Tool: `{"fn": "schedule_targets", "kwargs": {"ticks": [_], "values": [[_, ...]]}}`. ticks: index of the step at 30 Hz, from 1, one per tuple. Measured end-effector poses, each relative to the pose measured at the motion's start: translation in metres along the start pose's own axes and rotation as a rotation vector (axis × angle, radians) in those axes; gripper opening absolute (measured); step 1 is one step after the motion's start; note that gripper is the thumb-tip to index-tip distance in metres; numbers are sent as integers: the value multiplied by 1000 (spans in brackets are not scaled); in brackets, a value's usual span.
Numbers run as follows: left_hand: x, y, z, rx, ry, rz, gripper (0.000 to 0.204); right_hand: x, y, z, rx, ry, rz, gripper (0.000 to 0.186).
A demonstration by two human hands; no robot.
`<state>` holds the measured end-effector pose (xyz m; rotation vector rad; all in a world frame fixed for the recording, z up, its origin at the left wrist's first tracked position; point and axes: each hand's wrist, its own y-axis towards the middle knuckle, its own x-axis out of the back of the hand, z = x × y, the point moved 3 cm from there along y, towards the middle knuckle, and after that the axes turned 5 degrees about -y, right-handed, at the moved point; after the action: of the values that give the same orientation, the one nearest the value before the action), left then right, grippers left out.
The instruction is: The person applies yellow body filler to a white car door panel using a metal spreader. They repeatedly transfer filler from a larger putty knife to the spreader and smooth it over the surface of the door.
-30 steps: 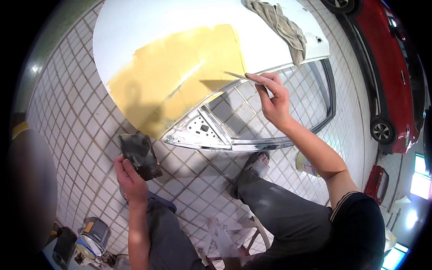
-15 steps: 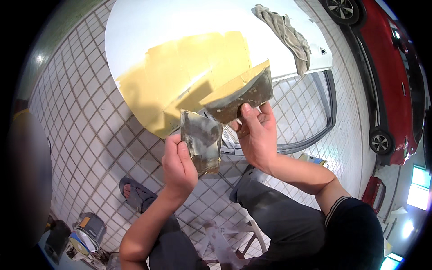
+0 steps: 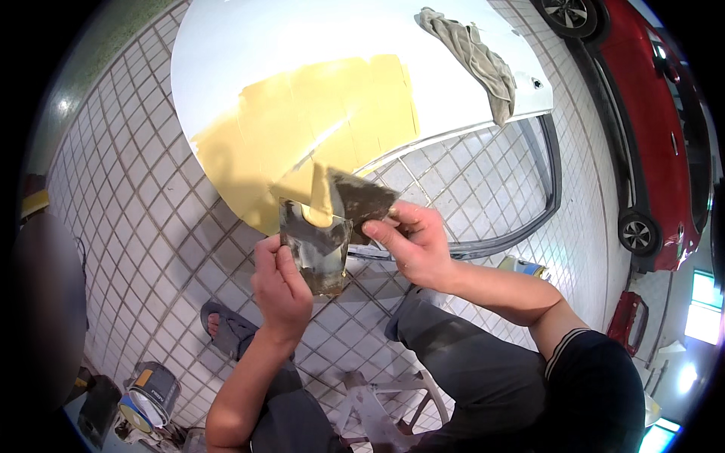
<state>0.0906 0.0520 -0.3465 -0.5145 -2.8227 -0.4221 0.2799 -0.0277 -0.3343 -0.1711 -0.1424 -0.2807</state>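
My left hand (image 3: 281, 291) is closed on a smeared metal putty spreader (image 3: 316, 264), its thumb on the near face. In my right hand (image 3: 414, 248) a darker putty spreader (image 3: 361, 198) is pinched between thumb and fingers, tilted. A thick yellow strip of putty (image 3: 320, 200) runs along its left edge and meets the top of the left spreader. Both spreaders are held above the near edge of a white car door (image 3: 226, 45). A broad yellow putty layer (image 3: 325, 98) covers part of the door, with shadows of my hands over it.
A crumpled grey rag (image 3: 476, 60) lies on the door, beside its black-edged window frame (image 3: 557, 166). A red car (image 3: 657, 136) stands at the right. Cans (image 3: 155, 389) are at lower left on the tiled floor (image 3: 136, 226). Between my legs is a worn stool (image 3: 377, 411).
The right spreader has turned steeply and come down leftward onto the left spreader's upper edge. Its putty is now bunched in a thick strip. My left hand has shifted slightly left.
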Motion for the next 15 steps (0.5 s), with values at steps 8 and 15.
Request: {"fn": "schedule_targets", "kwargs": {"ticks": [8, 15], "values": [[40, -3, 14, -166, 162, -249, 17, 26, 16, -7, 372, -935, 105, 33], [43, -20, 30, -77, 40, -115, 20, 144, 161, 2, 639, -1136, -346, 28]]}}
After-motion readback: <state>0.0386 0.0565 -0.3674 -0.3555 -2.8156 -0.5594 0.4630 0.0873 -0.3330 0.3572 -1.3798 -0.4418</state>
